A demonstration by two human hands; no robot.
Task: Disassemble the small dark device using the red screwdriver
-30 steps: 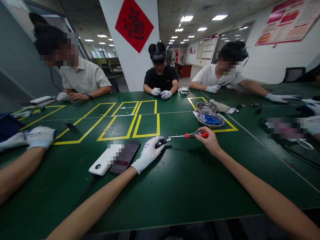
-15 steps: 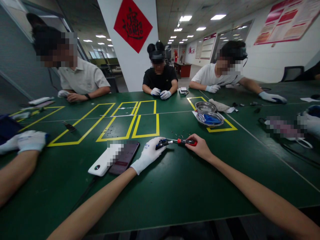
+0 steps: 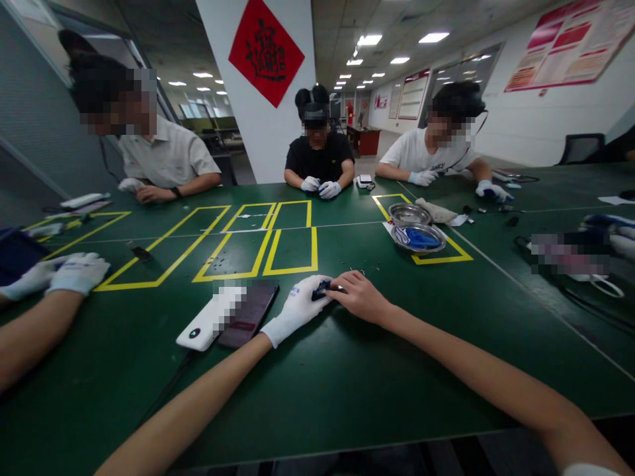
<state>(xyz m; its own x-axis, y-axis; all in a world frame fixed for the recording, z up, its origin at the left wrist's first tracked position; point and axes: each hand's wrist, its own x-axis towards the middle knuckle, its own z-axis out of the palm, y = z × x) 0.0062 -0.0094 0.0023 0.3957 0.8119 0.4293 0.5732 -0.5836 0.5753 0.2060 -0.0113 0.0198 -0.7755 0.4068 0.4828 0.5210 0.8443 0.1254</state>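
My left hand (image 3: pixel 296 305), in a white glove, rests on the green table (image 3: pixel 347 390) with its fingers closed round a small dark blue-black part (image 3: pixel 322 288). My bare right hand (image 3: pixel 361 297) lies right against it, fingers curled over the red-handled screwdriver; only a bit of its metal shaft (image 3: pixel 340 289) shows at the part. Several tiny screws (image 3: pixel 370 270) lie just beyond the hands.
A white power bank (image 3: pixel 206 322) and a dark phone (image 3: pixel 248 313) lie left of my left hand. Two metal bowls (image 3: pixel 417 239) stand at the right by yellow tape boxes (image 3: pixel 290 250). Other people sit round the table; a co-worker's gloved hand (image 3: pixel 74 272) rests at the left.
My right hand slid left along the table with the screwdriver until it met my left hand; the red handle is now hidden under it. My left hand stayed put.
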